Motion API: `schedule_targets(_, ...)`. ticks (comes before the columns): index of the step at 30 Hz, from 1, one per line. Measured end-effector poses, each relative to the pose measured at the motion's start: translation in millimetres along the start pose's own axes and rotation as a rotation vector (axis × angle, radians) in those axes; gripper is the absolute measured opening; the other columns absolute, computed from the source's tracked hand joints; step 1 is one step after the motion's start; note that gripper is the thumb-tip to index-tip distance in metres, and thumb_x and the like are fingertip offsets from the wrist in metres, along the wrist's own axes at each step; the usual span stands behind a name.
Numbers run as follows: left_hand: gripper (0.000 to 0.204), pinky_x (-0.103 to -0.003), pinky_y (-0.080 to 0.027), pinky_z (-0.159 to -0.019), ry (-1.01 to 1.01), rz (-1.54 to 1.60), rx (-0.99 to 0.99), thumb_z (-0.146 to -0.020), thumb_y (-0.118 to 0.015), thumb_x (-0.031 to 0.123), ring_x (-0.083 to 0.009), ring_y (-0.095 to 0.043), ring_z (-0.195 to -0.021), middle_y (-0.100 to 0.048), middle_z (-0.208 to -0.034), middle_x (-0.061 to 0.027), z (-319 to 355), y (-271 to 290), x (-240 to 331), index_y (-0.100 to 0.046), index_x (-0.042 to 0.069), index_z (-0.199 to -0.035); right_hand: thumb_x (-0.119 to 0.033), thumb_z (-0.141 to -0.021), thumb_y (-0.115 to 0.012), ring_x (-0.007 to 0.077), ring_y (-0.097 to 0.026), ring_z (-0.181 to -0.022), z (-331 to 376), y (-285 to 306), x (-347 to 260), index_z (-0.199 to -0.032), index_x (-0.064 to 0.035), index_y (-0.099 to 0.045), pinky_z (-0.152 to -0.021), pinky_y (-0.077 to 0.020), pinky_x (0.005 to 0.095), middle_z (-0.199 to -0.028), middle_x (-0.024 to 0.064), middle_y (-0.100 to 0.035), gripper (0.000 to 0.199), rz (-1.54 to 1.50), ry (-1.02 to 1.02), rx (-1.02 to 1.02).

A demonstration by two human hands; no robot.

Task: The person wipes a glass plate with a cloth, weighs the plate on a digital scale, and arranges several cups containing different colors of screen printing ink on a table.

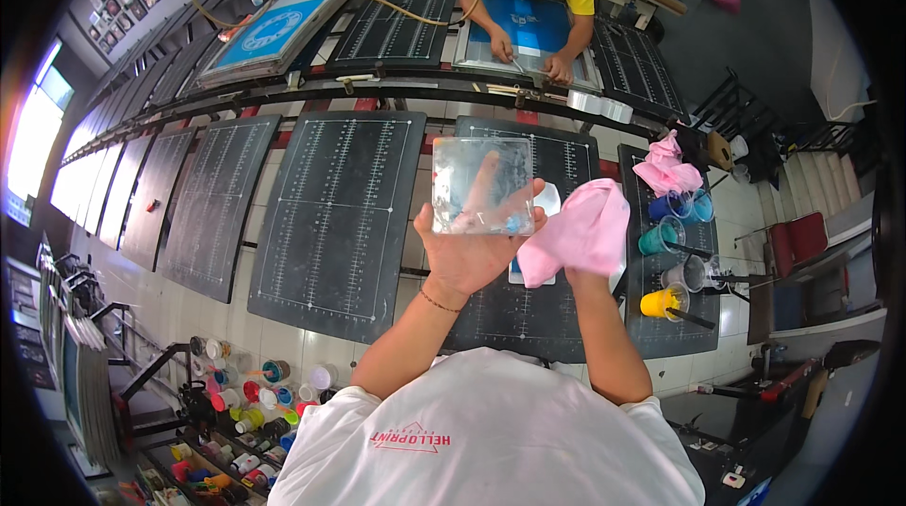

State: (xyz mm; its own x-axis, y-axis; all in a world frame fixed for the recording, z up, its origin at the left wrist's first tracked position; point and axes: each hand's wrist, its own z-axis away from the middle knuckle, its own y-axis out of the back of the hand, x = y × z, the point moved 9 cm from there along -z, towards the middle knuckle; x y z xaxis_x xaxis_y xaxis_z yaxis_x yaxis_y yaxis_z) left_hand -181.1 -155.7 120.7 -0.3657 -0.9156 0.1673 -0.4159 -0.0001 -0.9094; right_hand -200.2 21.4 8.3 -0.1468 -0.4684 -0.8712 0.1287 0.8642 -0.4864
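currently, clear square plate [482,184] held upright in left hand [469,246], above black platen [517,251]; fingers seen blurred through plate, clamped on its lower edge. right hand [583,256] largely hidden under bunched pink cloth [578,230] just beside plate; fingers covered, closed on cloth as far as can be made out. paint cups [672,240] noted at right. another person's hands [528,51] on blue screen frame [528,26], top, partly cut off.

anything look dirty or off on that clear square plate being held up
Yes: the clear square plate in the left hand shows cloudy smears and a blue spot near its lower right corner. The right hand holds a pink cloth beside it.
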Motion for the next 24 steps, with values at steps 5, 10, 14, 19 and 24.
schedule_targets(5, 0.125, -0.049, -0.027, -0.113, -0.048, -0.630, -0.002, -0.065, -0.079, 0.057, -0.0380, -0.041, -0.131, -0.032, -0.149, -0.0223, 0, 4, 4, 0.000, 0.022, -0.155, -0.023, -0.096, -0.059, 0.0136, -0.055, -0.111, 30, -82, -14, -0.131, -0.0079, -0.048, -0.094, -0.0479, 0.0319, -0.124, 0.0031, -0.055, 0.039, -0.031, -0.191, -0.238)
schedule_targets(10, 0.126, -0.050, -0.030, -0.112, -0.103, -1.227, -0.054, -0.065, -0.080, 0.057, -0.0344, -0.034, -0.138, -0.029, -0.152, -0.0167, 8, 4, 14, -0.003, 0.012, -0.155, -0.021, -0.097, -0.056, 0.0109, -0.055, -0.106, 24, -102, -43, -0.126, -0.0050, -0.052, -0.087, -0.0466, 0.0263, -0.118, 0.0035, -0.056, 0.034, 0.006, 0.024, -0.227)
schedule_targets(14, 0.107, -0.047, -0.036, -0.108, -0.009, -0.912, 0.115, -0.079, -0.070, 0.057, -0.0332, -0.042, -0.132, -0.031, -0.150, -0.0178, 17, 0, 39, -0.015, 0.002, -0.152, -0.015, -0.090, -0.059, 0.0097, -0.059, -0.083, 7, -100, -81, -0.109, -0.0001, -0.060, -0.071, -0.0476, 0.0255, -0.093, 0.0026, -0.063, 0.024, 0.385, 0.202, -0.306)
schedule_targets(19, 0.041, -0.039, -0.047, -0.098, 0.266, -1.052, 0.360, -0.103, -0.045, 0.031, -0.0274, -0.061, -0.111, -0.059, -0.122, -0.0204, 12, 6, 28, -0.043, -0.003, -0.126, -0.014, -0.089, -0.060, 0.0118, -0.063, -0.071, -4, -91, -92, -0.107, 0.0028, -0.063, -0.065, -0.0493, 0.0270, -0.080, 0.0021, -0.066, 0.025, 0.658, 0.109, -0.170)
schedule_targets(24, 0.027, -0.036, -0.050, -0.091, -0.178, -0.951, 0.436, -0.105, -0.038, 0.024, -0.0227, -0.064, -0.099, -0.064, -0.112, -0.0191, 10, 18, 26, -0.048, -0.001, -0.107, -0.018, -0.093, -0.056, 0.0127, -0.060, -0.085, 7, -98, -74, -0.113, 0.0021, -0.058, -0.074, -0.0482, 0.0284, -0.095, 0.0047, -0.064, 0.028, 0.547, 0.130, -0.079)
